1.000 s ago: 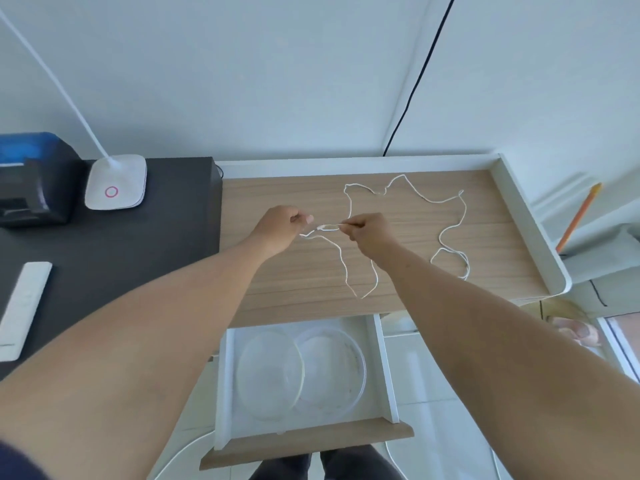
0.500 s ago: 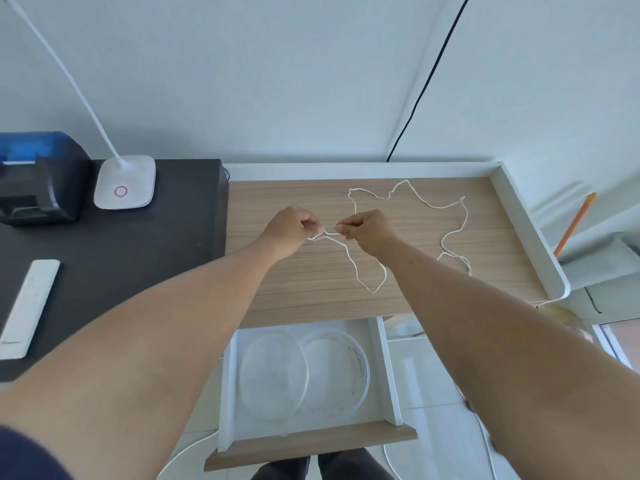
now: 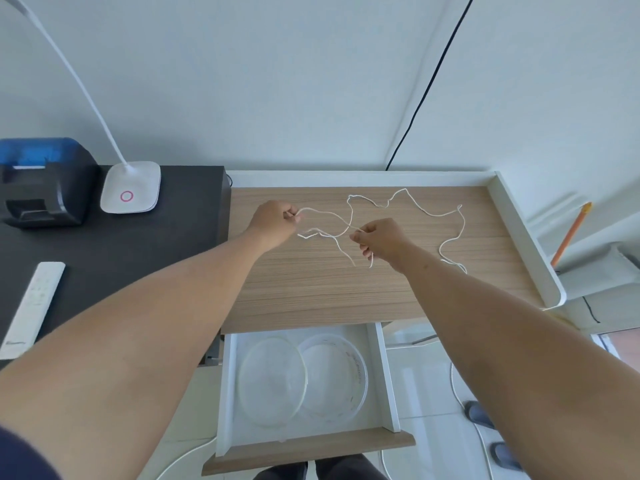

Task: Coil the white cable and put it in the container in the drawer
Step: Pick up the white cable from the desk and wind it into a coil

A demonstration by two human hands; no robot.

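Observation:
The thin white cable (image 3: 429, 213) lies in loose wavy bends across the wooden desk top (image 3: 346, 292). My left hand (image 3: 275, 225) pinches one part of it near the desk's left side. My right hand (image 3: 382, 239) pinches another part, and a short loop hangs below its fingers. A slack stretch of cable runs between the two hands. Below the desk the white drawer (image 3: 384, 368) stands open. In it sit a clear round container (image 3: 349, 375) and a clear round lid (image 3: 272, 379), which overlaps the container's left side.
A raised white rim (image 3: 526, 237) borders the desk's back and right. On the black table at left stand a lamp base (image 3: 131, 187), a black and blue printer (image 3: 41, 181) and a white remote (image 3: 33, 306). A black wire (image 3: 429, 81) runs down the wall.
My hands were close together on the cable and have moved apart. The left hand went left and the right hand went right, drawing a stretch of cable out between them.

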